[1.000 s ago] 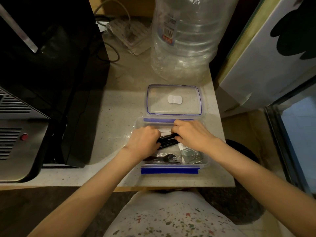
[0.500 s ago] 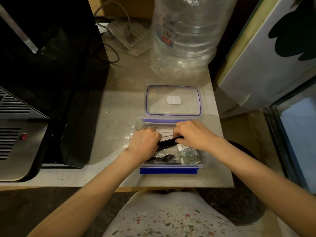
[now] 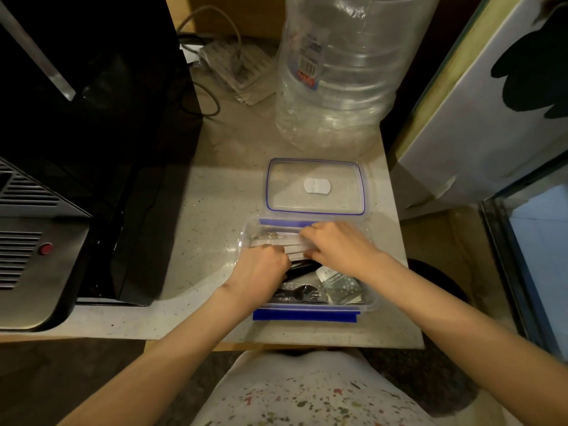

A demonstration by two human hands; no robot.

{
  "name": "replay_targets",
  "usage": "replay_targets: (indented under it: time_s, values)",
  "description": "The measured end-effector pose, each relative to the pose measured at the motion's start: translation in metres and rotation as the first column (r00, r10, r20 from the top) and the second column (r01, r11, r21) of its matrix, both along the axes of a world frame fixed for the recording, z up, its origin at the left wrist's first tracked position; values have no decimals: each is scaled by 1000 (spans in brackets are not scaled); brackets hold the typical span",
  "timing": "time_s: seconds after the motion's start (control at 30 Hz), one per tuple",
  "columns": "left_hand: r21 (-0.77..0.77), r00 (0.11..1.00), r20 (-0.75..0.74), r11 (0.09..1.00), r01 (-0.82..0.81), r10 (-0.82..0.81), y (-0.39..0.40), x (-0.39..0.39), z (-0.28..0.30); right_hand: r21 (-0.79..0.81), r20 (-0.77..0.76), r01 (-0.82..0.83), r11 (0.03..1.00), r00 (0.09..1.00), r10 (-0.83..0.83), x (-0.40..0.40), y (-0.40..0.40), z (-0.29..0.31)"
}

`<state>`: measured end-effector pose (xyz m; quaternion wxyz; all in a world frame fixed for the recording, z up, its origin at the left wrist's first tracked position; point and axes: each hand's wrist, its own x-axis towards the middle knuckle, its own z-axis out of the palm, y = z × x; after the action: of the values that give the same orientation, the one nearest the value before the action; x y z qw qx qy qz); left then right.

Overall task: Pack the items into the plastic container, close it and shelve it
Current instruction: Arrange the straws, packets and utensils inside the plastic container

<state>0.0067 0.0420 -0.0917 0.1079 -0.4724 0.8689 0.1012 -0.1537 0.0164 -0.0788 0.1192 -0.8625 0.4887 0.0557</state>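
Plastic container (image 3: pixel 365 305) at counter (image 3: pixel 196 204) edge; lid (image 3: pixel 316 186) at 12 o'clock, long axis 9-to-3. Both grips inside: left hand (image 3: pixel 261 269) clenched over black cutlery (image 3: pixel 298 269), right hand (image 3: pixel 335 247) pressing white packets (image 3: pixel 276 241), nearer lid.

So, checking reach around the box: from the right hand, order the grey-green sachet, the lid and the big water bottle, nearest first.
From the right hand:
1. Grey-green sachet, just below it inside the container.
2. Lid, flat behind the container.
3. Big water bottle, farthest back.

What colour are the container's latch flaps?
Blue, on the clear plastic container's latch flap; head view.
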Motion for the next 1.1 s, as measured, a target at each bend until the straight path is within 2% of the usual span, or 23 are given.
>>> replay_targets:
  time_s: [0.13, 0.27, 0.7, 0.83, 0.93, 1.1]
  values:
    - [12, 999, -4, 999, -52, 52, 2, -1, -3, -59, -97, -70, 996, 993, 64, 6, -5, -1]
    - [27, 996, -65, 998, -52, 54, 1, 0, -5, -35, -161, -124, 992, 980, 117, 11, -7, -2]
    - [79, 991, -124, 995, 63, -53, -1, 3, -10, -45, -198, -164, 986, 968, 152, 20, -9, -1]
    - [75, 992, -125, 997, 34, -24, -1, 3, -6, -32, -252, -207, 978, 948, 192, 26, -10, -2]
    - [48, 995, -103, 999, -12, 17, 0, 3, 5, -33, -236, -194, 980, 955, 181, 27, -10, -6]
    - [-103, 976, -172, 983, -151, 132, -7, 4, 22, -39, -107, -41, 998, 994, 36, 29, -7, -3]
